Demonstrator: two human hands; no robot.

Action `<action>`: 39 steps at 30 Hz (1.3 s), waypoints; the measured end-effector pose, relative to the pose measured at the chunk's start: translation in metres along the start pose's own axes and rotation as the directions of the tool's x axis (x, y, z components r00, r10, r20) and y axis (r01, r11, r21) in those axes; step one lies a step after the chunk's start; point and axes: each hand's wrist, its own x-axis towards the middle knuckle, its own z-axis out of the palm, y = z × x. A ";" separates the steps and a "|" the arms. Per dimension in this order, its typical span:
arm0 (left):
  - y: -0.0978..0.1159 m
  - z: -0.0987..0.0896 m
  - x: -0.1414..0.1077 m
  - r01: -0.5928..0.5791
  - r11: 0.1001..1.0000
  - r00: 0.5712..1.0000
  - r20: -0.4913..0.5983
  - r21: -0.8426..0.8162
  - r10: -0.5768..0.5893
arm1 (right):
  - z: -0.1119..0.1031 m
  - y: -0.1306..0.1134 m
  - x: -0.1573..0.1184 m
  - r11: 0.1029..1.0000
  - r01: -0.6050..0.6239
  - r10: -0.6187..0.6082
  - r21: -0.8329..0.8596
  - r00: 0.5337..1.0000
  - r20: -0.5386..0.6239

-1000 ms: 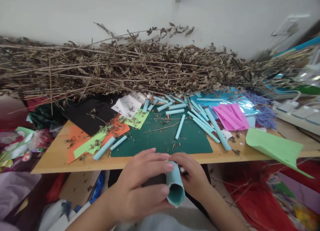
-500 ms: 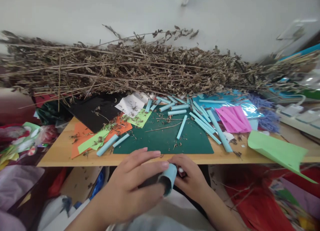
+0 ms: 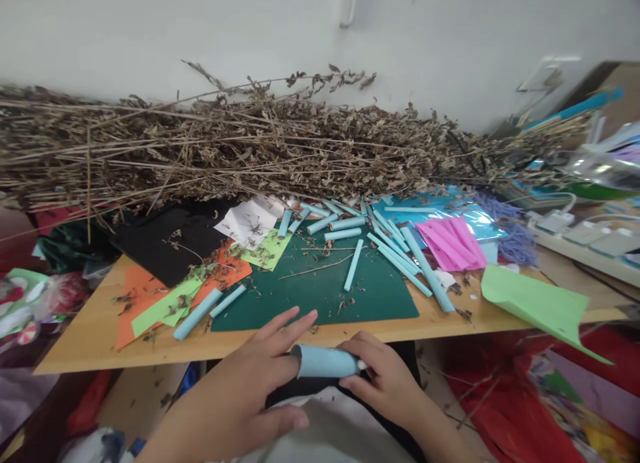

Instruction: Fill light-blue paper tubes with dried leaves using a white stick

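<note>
A light blue paper roll point(image 3: 327, 361) lies sideways in front of the table's near edge, its open end facing left. My right hand point(image 3: 385, 376) grips the roll's right end, where a small white-tipped object shows between the fingers. My left hand point(image 3: 250, 383) is at the roll's open end with its fingers spread, one finger at the opening. Beyond the hands is a dark green mat point(image 3: 320, 296) with several thin blue paper tubes point(image 3: 354, 265) and dry bits on it.
Dried stalks point(image 3: 280, 143) are heaped along the wall. Black sheet point(image 3: 165, 239), orange paper point(image 3: 137, 299) and green strips lie left; pink paper point(image 3: 451, 243), a green sheet point(image 3: 535, 303) and a power strip point(image 3: 590, 236) lie right.
The blue roll has turned from facing toward me to lying sideways. My left hand has moved down and left, with its fingers now spread. The view has shifted slightly right.
</note>
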 end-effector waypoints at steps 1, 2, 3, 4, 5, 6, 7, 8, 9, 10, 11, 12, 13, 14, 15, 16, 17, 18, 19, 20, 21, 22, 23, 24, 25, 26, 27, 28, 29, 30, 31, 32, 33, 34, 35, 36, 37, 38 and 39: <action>-0.001 0.001 0.000 0.008 0.999 1.000 -0.001 -0.032 -0.008 | 0.001 0.002 0.000 1.000 -0.013 0.012 -0.027 1.000 -0.015; -0.003 0.002 0.001 0.014 0.998 1.000 -0.006 -0.064 -0.015 | 0.001 0.003 0.000 0.998 -0.026 0.025 -0.055 0.999 -0.031; -0.004 0.004 0.001 0.021 0.995 1.000 -0.012 -0.093 -0.022 | 0.001 0.004 0.000 0.996 -0.035 0.032 -0.079 0.998 -0.046; -0.005 0.006 0.002 0.028 0.993 0.999 -0.019 -0.118 -0.031 | 0.000 0.005 0.000 0.994 -0.038 0.032 -0.098 0.998 -0.060; -0.007 0.009 0.003 0.041 0.990 0.999 -0.025 -0.137 -0.045 | 0.000 0.005 0.000 0.993 -0.040 0.031 -0.114 0.997 -0.073; -0.007 0.011 0.003 0.058 0.987 0.998 -0.029 -0.152 -0.063 | -0.001 0.006 0.000 0.991 -0.038 0.027 -0.127 0.996 -0.089; -0.008 0.014 0.003 0.076 0.984 0.996 -0.026 -0.161 -0.081 | -0.002 0.005 0.000 0.990 -0.034 0.019 -0.139 0.994 -0.106; -0.008 0.016 0.004 0.090 0.981 0.995 -0.020 -0.169 -0.094 | -0.003 0.005 0.000 0.989 -0.026 0.008 -0.149 0.992 -0.122; -0.008 0.017 0.004 0.099 0.979 0.995 -0.010 -0.176 -0.103 | -0.004 0.005 0.000 0.987 -0.018 -0.003 -0.158 0.991 -0.136; -0.008 0.019 0.004 0.102 0.978 0.995 -0.002 -0.184 -0.104 | -0.005 0.005 0.000 0.986 -0.012 -0.014 -0.169 0.989 -0.149; -0.008 0.019 0.004 0.097 0.976 0.995 0.000 -0.193 -0.099 | -0.005 0.005 0.000 0.984 -0.003 -0.026 -0.179 0.987 -0.157; -0.007 0.020 0.004 0.089 0.976 0.996 -0.005 -0.200 -0.092 | -0.005 0.006 0.001 0.982 0.007 -0.039 -0.188 0.986 -0.164; -0.007 0.021 0.005 0.079 0.976 0.996 -0.017 -0.202 -0.084 | -0.004 0.006 0.001 0.980 0.015 -0.049 -0.196 0.984 -0.171; -0.007 0.021 0.005 0.070 0.978 0.996 -0.034 -0.197 -0.078 | -0.004 0.006 0.001 0.979 0.022 -0.059 -0.201 0.983 -0.177; -0.007 0.022 0.005 0.064 0.981 0.996 -0.054 -0.184 -0.075 | -0.003 0.007 0.002 0.978 0.030 -0.069 -0.205 0.981 -0.183; -0.007 0.023 0.006 0.062 0.984 0.994 -0.077 -0.165 -0.075 | -0.002 0.007 0.002 0.978 0.037 -0.077 -0.206 0.979 -0.187; -0.008 0.024 0.006 0.062 0.988 0.992 -0.104 -0.141 -0.077 | -0.001 0.008 0.003 0.978 0.043 -0.084 -0.206 0.978 -0.191; -0.008 0.025 0.007 0.061 0.991 0.988 -0.137 -0.117 -0.077 | 0.000 0.008 0.003 0.978 0.048 -0.088 -0.205 0.977 -0.193; -0.009 0.027 0.008 0.057 0.994 0.981 -0.177 -0.094 -0.073 | 0.001 0.008 0.004 0.978 0.051 -0.091 -0.203 0.977 -0.192; -0.010 0.029 0.008 0.054 0.996 0.973 -0.220 -0.074 -0.069 | 0.002 0.009 0.004 0.979 0.049 -0.087 -0.200 0.978 -0.188; -0.011 0.030 0.009 0.048 0.997 0.962 -0.266 -0.058 -0.062 | 0.003 0.009 0.004 0.980 0.043 -0.079 -0.195 0.980 -0.182; -0.012 0.032 0.010 0.042 0.998 0.949 -0.311 -0.049 -0.055 | 0.005 0.009 0.004 0.982 0.032 -0.065 -0.189 0.984 -0.168; -0.013 0.033 0.010 0.036 0.998 0.935 -0.352 -0.045 -0.049 | 0.006 0.009 0.004 0.983 0.015 -0.043 -0.183 0.988 -0.150; -0.014 0.034 0.011 0.028 0.998 0.920 -0.389 -0.049 -0.045 | 0.007 0.008 0.005 0.984 -0.008 -0.015 -0.178 0.992 -0.126; -0.014 0.035 0.012 0.020 0.998 0.906 -0.420 -0.059 -0.043 | 0.009 0.008 0.005 0.984 -0.033 0.015 -0.178 0.995 -0.101; -0.015 0.036 0.012 0.011 0.997 0.893 -0.448 -0.073 -0.043 | 0.010 0.008 0.005 0.982 -0.059 0.046 -0.182 0.996 -0.077; -0.015 0.036 0.013 0.004 0.996 0.881 -0.472 -0.087 -0.044 | 0.011 0.007 0.006 0.979 -0.082 0.072 -0.189 0.996 -0.057; -0.015 0.037 0.013 0.001 0.995 0.869 -0.493 -0.095 -0.048 | 0.011 0.007 0.006 0.975 -0.100 0.093 -0.198 0.995 -0.042; -0.015 0.038 0.014 0.003 0.996 0.858 -0.511 -0.094 -0.051 | 0.011 0.007 0.007 0.973 -0.110 0.106 -0.205 0.994 -0.029; -0.016 0.039 0.015 0.012 0.997 0.850 -0.523 -0.082 -0.054 | 0.010 0.008 0.007 0.971 -0.113 0.111 -0.211 0.994 -0.019; -0.017 0.041 0.016 0.021 0.998 0.844 -0.534 -0.059 -0.050 | 0.009 0.009 0.006 0.970 -0.112 0.111 -0.215 0.994 -0.015; -0.020 0.043 0.017 0.029 0.999 0.837 -0.546 -0.028 -0.040 | 0.008 0.010 0.005 0.970 -0.112 0.111 -0.216 0.994 -0.014; -0.023 0.046 0.019 0.037 0.999 0.829 -0.558 0.006 -0.027 | 0.007 0.013 0.003 0.970 -0.111 0.110 -0.215 0.994 -0.015; -0.027 0.049 0.021 0.042 0.998 0.820 -0.572 0.039 -0.012 | 0.007 0.015 0.000 0.971 -0.112 0.110 -0.211 0.994 -0.022; -0.032 0.053 0.023 0.045 0.997 0.810 -0.587 0.067 0.003 | 0.007 0.018 -0.003 0.972 -0.114 0.109 -0.204 0.993 -0.033; -0.037 0.057 0.025 0.050 0.995 0.801 -0.598 0.086 0.011 | 0.007 0.022 -0.006 0.973 -0.118 0.110 -0.197 0.993 -0.050; -0.042 0.061 0.028 0.051 0.994 0.793 -0.609 0.096 0.018 | 0.007 0.025 -0.010 0.974 -0.125 0.114 -0.191 0.991 -0.071; -0.046 0.065 0.030 0.049 0.994 0.790 -0.613 0.093 0.018 | 0.008 0.029 -0.013 0.973 -0.136 0.120 -0.188 0.988 -0.094; -0.050 0.070 0.033 0.045 0.996 0.791 -0.612 0.077 0.012 | 0.009 0.032 -0.017 0.971 -0.149 0.127 -0.187 0.984 -0.123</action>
